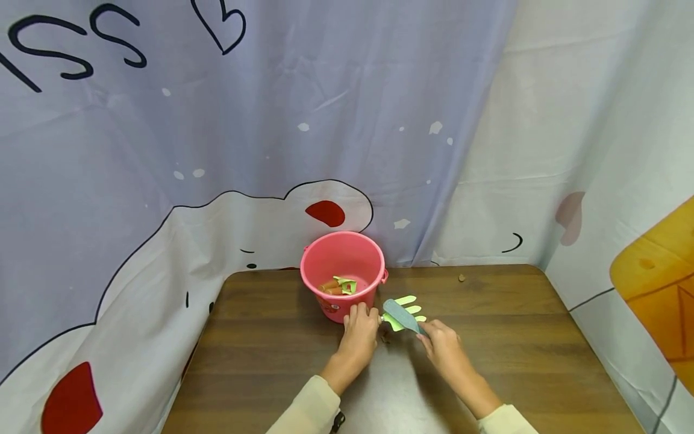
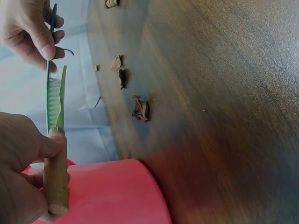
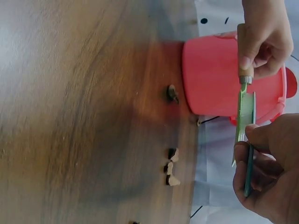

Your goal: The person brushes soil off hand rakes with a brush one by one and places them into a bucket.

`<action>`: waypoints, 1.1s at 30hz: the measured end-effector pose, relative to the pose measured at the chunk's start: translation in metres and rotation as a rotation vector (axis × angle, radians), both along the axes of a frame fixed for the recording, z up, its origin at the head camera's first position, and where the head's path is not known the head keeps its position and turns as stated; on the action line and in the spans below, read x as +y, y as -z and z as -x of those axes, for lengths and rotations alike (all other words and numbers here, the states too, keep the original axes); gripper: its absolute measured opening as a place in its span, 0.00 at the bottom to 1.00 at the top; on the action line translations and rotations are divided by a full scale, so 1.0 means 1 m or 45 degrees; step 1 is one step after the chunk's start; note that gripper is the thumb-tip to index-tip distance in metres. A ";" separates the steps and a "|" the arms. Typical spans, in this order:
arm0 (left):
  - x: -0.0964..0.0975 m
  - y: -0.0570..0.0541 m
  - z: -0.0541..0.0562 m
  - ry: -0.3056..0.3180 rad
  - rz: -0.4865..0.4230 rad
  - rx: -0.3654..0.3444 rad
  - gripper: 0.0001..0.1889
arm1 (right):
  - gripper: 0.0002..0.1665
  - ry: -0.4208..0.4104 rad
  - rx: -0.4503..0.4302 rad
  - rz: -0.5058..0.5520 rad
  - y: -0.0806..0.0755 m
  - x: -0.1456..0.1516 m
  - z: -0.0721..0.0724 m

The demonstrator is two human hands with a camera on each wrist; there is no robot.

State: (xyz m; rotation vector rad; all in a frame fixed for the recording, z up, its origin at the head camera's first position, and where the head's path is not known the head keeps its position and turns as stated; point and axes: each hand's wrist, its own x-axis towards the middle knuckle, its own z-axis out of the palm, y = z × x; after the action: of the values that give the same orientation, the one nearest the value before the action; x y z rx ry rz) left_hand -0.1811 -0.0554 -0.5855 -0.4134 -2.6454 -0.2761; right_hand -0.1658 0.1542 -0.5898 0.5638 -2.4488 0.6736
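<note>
My left hand (image 1: 355, 340) grips the wooden handle (image 2: 56, 179) of a small light-green garden hand fork (image 1: 408, 299). My right hand (image 1: 446, 349) pinches the handle of a teal brush (image 1: 400, 313). In the head view the brush head lies over the fork. Both wrist views show its pale bristles (image 2: 54, 93) facing the fork's green metal at very close range. Just beyond my left hand stands a pink bucket (image 1: 336, 240) holding other light-green tools (image 1: 347, 286) with wooden handles.
Dry brown scraps (image 2: 140, 109) are scattered on the wooden table (image 1: 260, 343) below the tools. More scraps (image 3: 172, 173) lie near its far edge, one crumb (image 1: 461, 278) right of the bucket. A printed curtain (image 1: 260, 120) hangs behind the table.
</note>
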 end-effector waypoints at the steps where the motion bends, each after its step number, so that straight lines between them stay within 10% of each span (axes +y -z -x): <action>1: 0.000 0.001 0.000 -0.002 0.001 -0.001 0.15 | 0.17 0.006 -0.004 0.002 0.001 0.001 0.001; 18: -0.007 0.007 -0.003 0.014 -0.032 0.016 0.13 | 0.14 0.110 -0.097 0.055 0.017 0.041 0.015; 33: -0.015 0.002 -0.003 0.087 -0.169 -0.157 0.05 | 0.15 0.188 -0.216 0.095 0.012 0.076 0.017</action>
State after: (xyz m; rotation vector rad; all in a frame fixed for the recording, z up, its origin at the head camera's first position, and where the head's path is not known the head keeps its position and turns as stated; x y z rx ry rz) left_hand -0.1783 -0.0709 -0.5874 -0.4565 -2.7160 -0.5110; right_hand -0.1824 0.2302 -0.6021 0.3036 -2.5783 0.7757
